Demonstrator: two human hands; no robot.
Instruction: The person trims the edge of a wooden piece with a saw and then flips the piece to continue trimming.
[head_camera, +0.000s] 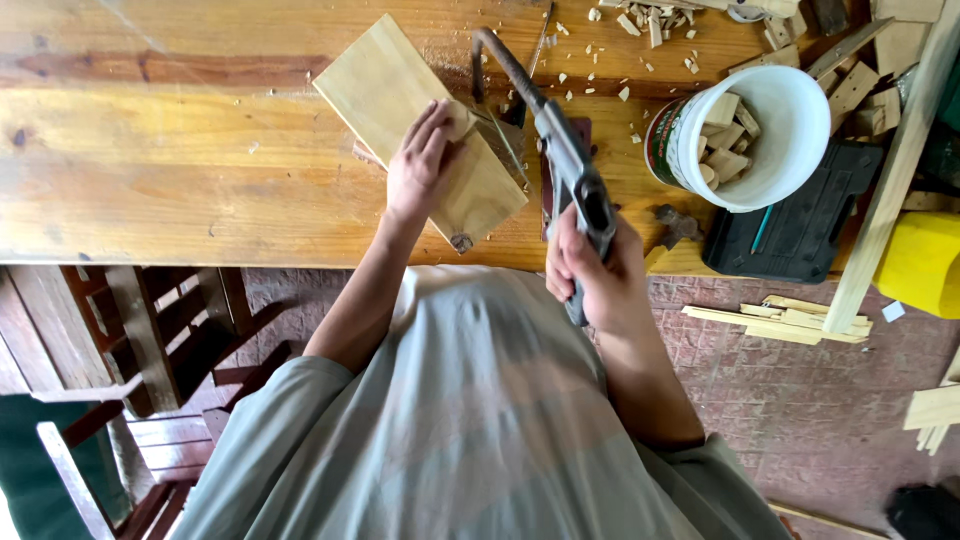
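Here, in the head view, the landmark is the pale wooden board (400, 110), lying at an angle on the long wooden workbench (150, 150) with its near corner close to the bench's front edge. The left hand (420, 165) lies flat on the near half of that board, fingers stretched forward and only lightly curled, and its fingertips touch a small rounded piece of wood (460, 120) resting on the board's right side; the hand grasps nothing, it presses down. Just right of the board, the right hand (595, 270) is closed tight around the grey handle of a hacksaw (560, 150), whose rusty curved frame arches forward and over the board's right edge; the thin blade is near the small wood piece, though whether it touches cannot be told. Further right of the board stands a white plastic bucket (790, 120) filled with small wood offcuts (725, 140), and a dark tool case (800, 230) lies just in front of it. Beyond the board, at the far side of the bench, wood chips (640, 40) lie scattered. Below the board's near corner, past the bench edge, dark wooden chairs (150, 340) stand on the brick floor.
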